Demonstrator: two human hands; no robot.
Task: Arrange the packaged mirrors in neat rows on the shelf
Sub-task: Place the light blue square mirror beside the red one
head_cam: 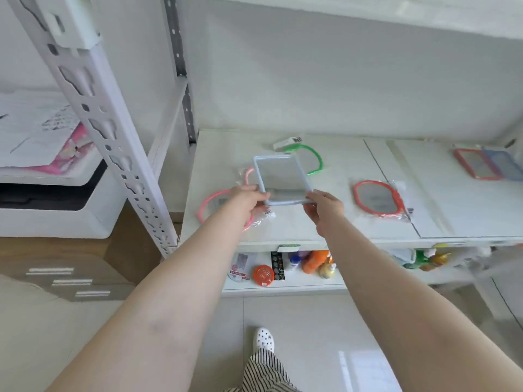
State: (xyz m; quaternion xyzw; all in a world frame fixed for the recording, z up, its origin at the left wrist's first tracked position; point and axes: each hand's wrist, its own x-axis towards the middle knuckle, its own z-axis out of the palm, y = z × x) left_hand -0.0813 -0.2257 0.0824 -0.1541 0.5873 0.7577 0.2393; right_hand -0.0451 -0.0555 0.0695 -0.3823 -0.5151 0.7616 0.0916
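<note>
A light blue rectangular mirror (pixel 280 176) is held above the white shelf (pixel 339 227), tilted up. My left hand (pixel 246 199) grips its near left corner and my right hand (pixel 322 207) grips its near right corner. Under it lie a pink round mirror (pixel 210 205) in clear wrap and a green round mirror (pixel 310 158), both partly hidden. A red oval packaged mirror (pixel 377 198) lies flat to the right. At the far right, a red rectangular mirror (pixel 475 164) and a blue rectangular mirror (pixel 506 164) lie side by side.
A small white box with a barcode (pixel 288 142) sits behind the green mirror. The lower shelf holds bottles (pixel 314 261) and an orange round tin (pixel 263 275). A white perforated rack post (pixel 113 137) stands at left, with a printer (pixel 53 202) beyond it.
</note>
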